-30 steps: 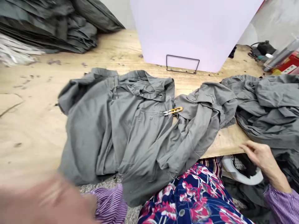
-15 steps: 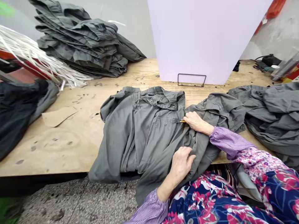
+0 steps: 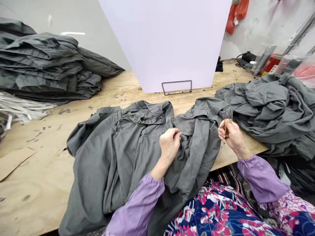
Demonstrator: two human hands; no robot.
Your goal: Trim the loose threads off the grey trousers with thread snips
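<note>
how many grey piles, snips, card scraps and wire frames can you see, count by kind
grey cloth piles (left stack, middle spread, right heap): 3
yellow thread snips, in the right hand: 1
cardboard scrap: 1
black wire frame: 1
total: 6

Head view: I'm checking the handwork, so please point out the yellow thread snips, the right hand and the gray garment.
yellow thread snips [image 3: 226, 128], head view, on the yellow handle between the fingers
right hand [image 3: 234, 139], head view, on the back of the hand
gray garment [image 3: 98, 170], head view, on the cloth lying on the table
</note>
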